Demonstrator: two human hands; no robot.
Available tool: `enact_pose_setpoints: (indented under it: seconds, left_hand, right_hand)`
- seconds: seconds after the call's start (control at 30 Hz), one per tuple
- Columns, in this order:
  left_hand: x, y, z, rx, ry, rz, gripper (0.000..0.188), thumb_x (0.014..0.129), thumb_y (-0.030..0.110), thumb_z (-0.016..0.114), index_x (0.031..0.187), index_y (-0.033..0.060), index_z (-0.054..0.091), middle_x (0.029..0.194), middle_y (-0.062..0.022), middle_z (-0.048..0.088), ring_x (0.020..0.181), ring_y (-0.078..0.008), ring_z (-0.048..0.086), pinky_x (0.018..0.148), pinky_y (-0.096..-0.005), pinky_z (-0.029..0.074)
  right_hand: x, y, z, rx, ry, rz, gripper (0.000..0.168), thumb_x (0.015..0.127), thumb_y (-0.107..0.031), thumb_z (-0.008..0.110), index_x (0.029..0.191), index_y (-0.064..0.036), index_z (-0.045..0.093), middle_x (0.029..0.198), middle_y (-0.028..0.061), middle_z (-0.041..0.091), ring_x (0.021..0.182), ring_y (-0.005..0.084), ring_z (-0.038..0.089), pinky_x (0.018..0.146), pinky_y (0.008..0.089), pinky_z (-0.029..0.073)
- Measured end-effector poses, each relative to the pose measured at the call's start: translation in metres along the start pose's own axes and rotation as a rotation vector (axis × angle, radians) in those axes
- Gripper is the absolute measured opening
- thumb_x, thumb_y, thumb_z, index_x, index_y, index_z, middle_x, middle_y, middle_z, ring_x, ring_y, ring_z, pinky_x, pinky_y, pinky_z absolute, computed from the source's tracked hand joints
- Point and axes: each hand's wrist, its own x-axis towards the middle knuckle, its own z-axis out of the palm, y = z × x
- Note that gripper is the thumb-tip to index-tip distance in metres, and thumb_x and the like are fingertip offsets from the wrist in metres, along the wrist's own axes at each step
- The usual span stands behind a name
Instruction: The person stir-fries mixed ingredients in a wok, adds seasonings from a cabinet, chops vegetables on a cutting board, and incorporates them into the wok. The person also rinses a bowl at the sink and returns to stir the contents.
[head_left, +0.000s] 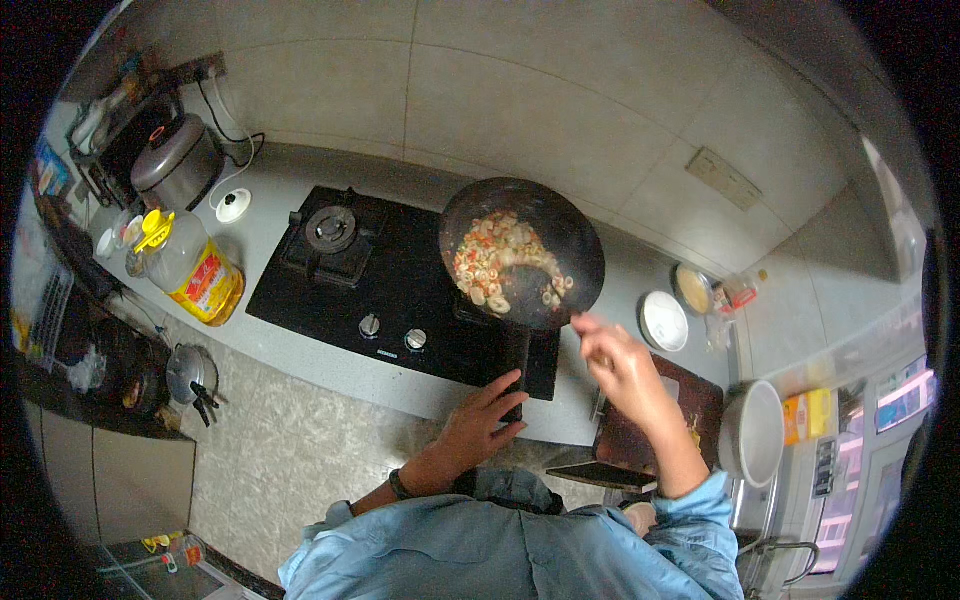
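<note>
A dark wok (577, 262) stands over the right side of a black glass gas hob (360, 300). Inside it lie pale ring-shaped pieces mixed with small orange and green bits of food (487, 262), mostly on the left and upper part of the base. My left hand (480, 424) is at the wok's dark handle (514, 352), its fingers and thumb laid around the end. Just off the wok's lower right rim is my right hand (619, 371), blurred, with the fingers bent inwards. Whether it holds a utensil cannot be made out.
An oil bottle (199, 262) with a yellow cap stands left of the hob, near a grey lidded cooker (176, 161). To the right are a white bowl (664, 321), a brown cutting board (694, 386) and a large metal basin (752, 435). A lidded pot (187, 373) is at lower left.
</note>
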Motion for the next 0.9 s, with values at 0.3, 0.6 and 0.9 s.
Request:
enact_pose_setpoints:
  seconds: [0.3, 0.6, 0.9]
  left_hand:
    - [-0.006, -0.010, 0.003, 0.012, 0.044, 0.021, 0.040, 0.081, 0.020, 0.067, 0.115, 0.0067, 0.053, 0.137, -0.0139, 0.040, 0.109, -0.0322, 0.054, 0.088, -0.0400, 0.047]
    - [-0.003, -0.005, 0.001, 0.030, 0.044, 0.050, 0.041, 0.080, 0.020, 0.068, 0.115, 0.0067, 0.052, 0.136, -0.0133, 0.040, 0.109, -0.0307, 0.054, 0.087, -0.0396, 0.048]
    - [-0.008, -0.012, 0.005, 0.000, 0.065, 0.017, 0.039, 0.081, 0.020, 0.067, 0.115, 0.0073, 0.052, 0.137, -0.0113, 0.040, 0.108, -0.0313, 0.055, 0.087, -0.0394, 0.048]
  right_hand:
    - [0.029, 0.057, -0.027, 0.098, 0.481, 0.235, 0.014, 0.085, 0.002, 0.056, 0.098, -0.002, 0.052, 0.116, 0.0140, 0.061, 0.093, 0.0127, 0.058, 0.081, 0.0263, 0.047]
    - [0.092, 0.152, 0.031, 1.004, 0.712, 0.577, 0.016, 0.085, -0.014, 0.064, 0.098, -0.005, 0.060, 0.097, 0.0041, 0.062, 0.083, 0.0141, 0.058, 0.076, 0.0298, 0.050]
    - [0.063, 0.046, -0.004, 0.286, 0.217, 0.080, 0.010, 0.081, 0.004, 0.059, 0.088, -0.002, 0.056, 0.120, 0.0144, 0.059, 0.099, 0.0142, 0.056, 0.082, 0.0260, 0.045]
